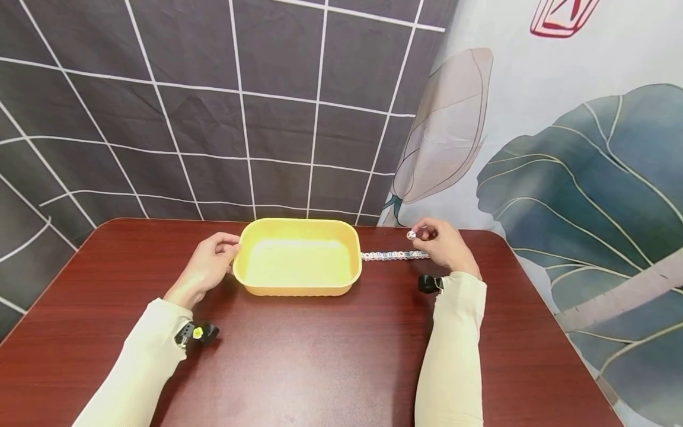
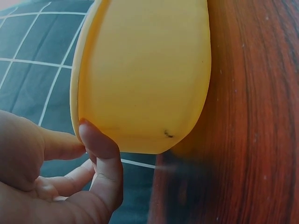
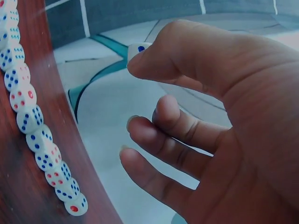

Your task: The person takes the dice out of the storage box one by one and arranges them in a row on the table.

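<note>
A yellow plastic basin (image 1: 297,290) stands on the table, looking bare inside. At its left end my left hand (image 1: 205,267) pinches the rim between thumb and finger; the left wrist view shows the fingertips on the basin's edge (image 2: 140,148). To the basin's right runs a straight row of white dice (image 1: 392,255) with red and blue pips. Over the right part of that row, my right hand (image 1: 447,246) pinches a single die (image 1: 411,235) between thumb and forefinger. In the right wrist view the thumb and finger partly cover this die (image 3: 136,48), and the other fingers are loosely bent.
The dark red wooden table (image 1: 299,356) has its back edge just behind the basin and the dice. Behind it hang a dark cloth with a white grid (image 1: 277,130) and a pale cloth printed with leaves (image 1: 587,172). Each wrist carries a small black camera.
</note>
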Motion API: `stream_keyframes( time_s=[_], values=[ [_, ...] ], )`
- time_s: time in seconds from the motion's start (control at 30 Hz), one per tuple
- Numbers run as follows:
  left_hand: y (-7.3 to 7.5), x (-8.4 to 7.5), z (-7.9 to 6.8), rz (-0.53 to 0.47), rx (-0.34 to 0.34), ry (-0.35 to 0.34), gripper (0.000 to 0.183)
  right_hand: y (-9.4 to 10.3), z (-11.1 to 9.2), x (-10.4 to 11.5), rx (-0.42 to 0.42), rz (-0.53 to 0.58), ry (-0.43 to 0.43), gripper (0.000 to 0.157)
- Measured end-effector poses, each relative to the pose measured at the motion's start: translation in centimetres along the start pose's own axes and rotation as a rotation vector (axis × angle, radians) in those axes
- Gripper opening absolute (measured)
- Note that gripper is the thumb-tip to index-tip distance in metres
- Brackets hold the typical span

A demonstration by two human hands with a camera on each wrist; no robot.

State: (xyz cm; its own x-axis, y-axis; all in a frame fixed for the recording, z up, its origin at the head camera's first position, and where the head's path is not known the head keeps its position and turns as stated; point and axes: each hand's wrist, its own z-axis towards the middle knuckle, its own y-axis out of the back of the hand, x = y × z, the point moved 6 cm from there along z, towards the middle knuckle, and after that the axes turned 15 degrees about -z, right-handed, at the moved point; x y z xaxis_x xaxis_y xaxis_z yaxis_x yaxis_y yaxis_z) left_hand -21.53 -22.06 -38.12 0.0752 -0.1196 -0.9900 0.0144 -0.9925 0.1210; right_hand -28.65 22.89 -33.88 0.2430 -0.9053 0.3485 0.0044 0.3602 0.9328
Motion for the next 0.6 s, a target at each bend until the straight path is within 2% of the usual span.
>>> stream_keyframes(
  time_s=[0.3,0.6],
  values=[
    [0.0,-0.1,0.0,-0.010,0.006,-0.010,0.037,0.1,-0.1,-1.2,-0.024,-0.015,-0.033,0.016],
    [0.0,0.0,0.0,-0.008,0.011,-0.012,0.037,0.3,-1.0,-3.4,-0.018,-0.055,-0.144,0.016]
  ],
)
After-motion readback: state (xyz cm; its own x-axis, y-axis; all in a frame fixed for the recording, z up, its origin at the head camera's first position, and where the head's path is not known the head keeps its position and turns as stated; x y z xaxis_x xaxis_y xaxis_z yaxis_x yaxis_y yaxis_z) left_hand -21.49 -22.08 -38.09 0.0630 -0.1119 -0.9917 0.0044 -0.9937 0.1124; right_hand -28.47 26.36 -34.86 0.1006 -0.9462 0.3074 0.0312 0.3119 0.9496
